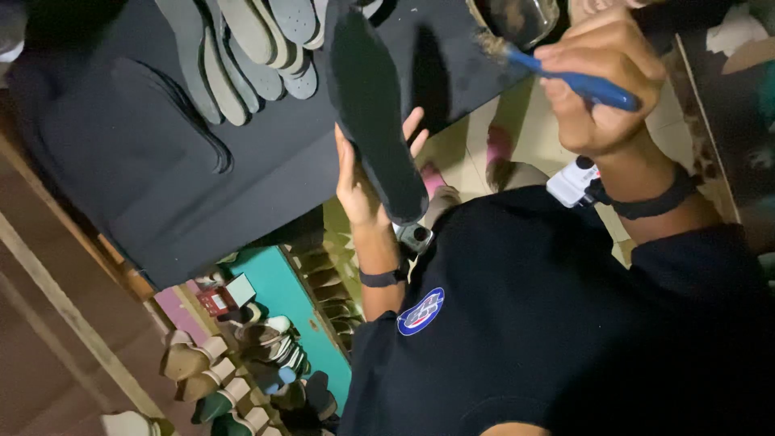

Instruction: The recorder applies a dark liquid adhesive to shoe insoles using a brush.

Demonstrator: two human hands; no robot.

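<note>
- Dark cloth covers a work table (161,186) at the top of the view, and pale floor tiles (476,153) show past its edge.
- Fingers (416,129) of the left hand (363,182) are spread flat behind a dark insole (375,113) and hold it up from the back.
- That insole is long and dark, and it stands tilted over the edge of the table, with its round end near the left wrist.
- A dark band (383,277) goes around the left wrist, with a small grey device (414,236) just beside it.
- Fingers (593,56) of the right hand (601,89) are curled tight around the blue handle of a brush (565,77).
- Bristles of the brush point up and left, near a clear jar (525,18) at the top edge.
- A dark strap (646,202) sits on the right wrist, with a white device (573,182) on it.
- Grey insoles (250,56) lie in a fan-shaped pile on the table, well apart from both hands.
- More flat dark soles (121,121) lie on the cloth to the left.
- Shoes (242,355) sit in rows low down, beside a teal board (295,299).
</note>
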